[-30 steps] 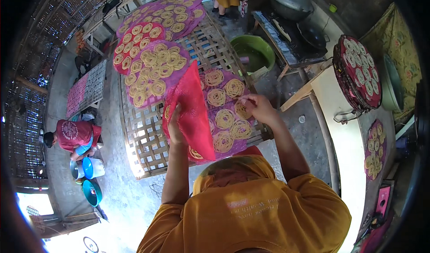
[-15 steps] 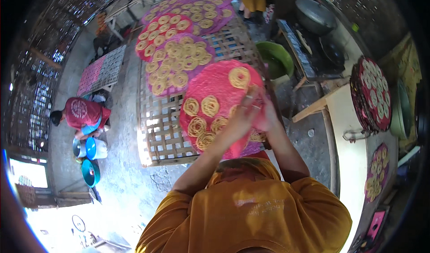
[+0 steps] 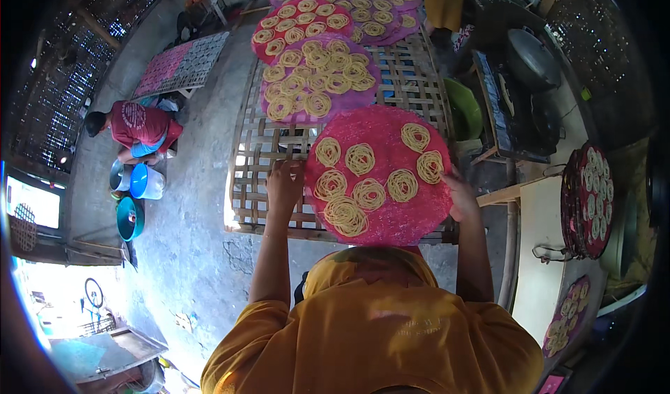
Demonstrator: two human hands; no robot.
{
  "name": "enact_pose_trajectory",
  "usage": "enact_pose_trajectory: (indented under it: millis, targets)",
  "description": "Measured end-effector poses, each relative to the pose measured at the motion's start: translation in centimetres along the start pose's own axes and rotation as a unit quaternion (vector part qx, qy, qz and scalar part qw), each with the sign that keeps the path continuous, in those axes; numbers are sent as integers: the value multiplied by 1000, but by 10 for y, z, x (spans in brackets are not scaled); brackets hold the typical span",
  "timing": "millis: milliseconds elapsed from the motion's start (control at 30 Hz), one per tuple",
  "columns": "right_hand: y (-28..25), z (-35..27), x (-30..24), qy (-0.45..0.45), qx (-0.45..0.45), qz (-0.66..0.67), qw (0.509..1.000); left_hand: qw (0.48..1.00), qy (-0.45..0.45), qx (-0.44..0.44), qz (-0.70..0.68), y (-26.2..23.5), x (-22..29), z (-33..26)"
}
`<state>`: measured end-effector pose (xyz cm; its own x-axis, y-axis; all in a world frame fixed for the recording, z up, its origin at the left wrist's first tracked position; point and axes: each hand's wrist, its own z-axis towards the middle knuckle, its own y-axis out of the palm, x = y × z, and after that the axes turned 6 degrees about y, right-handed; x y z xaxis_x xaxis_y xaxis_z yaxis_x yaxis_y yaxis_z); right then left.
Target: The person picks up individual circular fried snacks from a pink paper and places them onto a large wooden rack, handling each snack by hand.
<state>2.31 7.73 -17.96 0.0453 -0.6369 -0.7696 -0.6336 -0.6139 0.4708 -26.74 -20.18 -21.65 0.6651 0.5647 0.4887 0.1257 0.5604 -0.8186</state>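
Observation:
A round red mesh sheet [image 3: 391, 223] lies at the near end of the slatted bamboo rack [image 3: 252, 198]. Several coiled nests of yellow noodles [image 3: 360, 159] sit on it, mostly to the left and along the upper right. At its left edge is my left hand [image 3: 285, 187], fingers curled in against the rim. My right hand [image 3: 460, 197] grips the right edge, fingers on the rim close to a noodle nest [image 3: 430, 166]. The near right part of the sheet has no nests on it.
Farther along the rack lie purple [image 3: 370, 101] and red [image 3: 267, 49] sheets of noodle nests. Right of the rack are a green basin [image 3: 463, 111], a stove with a lidded pot [image 3: 532, 57] and a stack of loaded sheets [image 3: 593, 202]. A crouching person [image 3: 143, 129] is at left beside buckets [image 3: 146, 177].
My hands were together over the right part of the red sheet; now they are apart, one at each side edge. The view has shifted, and the rack appears farther right.

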Motion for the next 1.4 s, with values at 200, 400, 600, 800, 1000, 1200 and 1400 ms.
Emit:
enact_pose_trajectory:
  millis: [200, 400, 600, 800, 1000, 1200, 1400]
  targets:
    - [-11, 12, -1, -3, 52, -29, 998, 997, 39, 40, 57, -6, 35, 8]
    - [21, -2, -37, -33, 14, -30, 999, 978, 1, -35, -205, -26, 57, 21]
    - [59, 8, -132, -54, -24, -30, 998, 938, 320, 100, 84, -38, 56, 78]
    - [70, 86, -218, -100, -90, -99, 986, 961, 144, 157, -175, -59, 92, 170]
    - [73, 134, -198, -185, 198, -272, 923, 962, 74, 171, -201, -34, 51, 179]
    - [31, 102, -64, -250, 0, -489, 836, 969, 28, 28, -242, 13, 19, 44]
    - [104, 95, 2, -297, -20, -621, 725, 982, 164, 34, -83, 9, 76, -4]
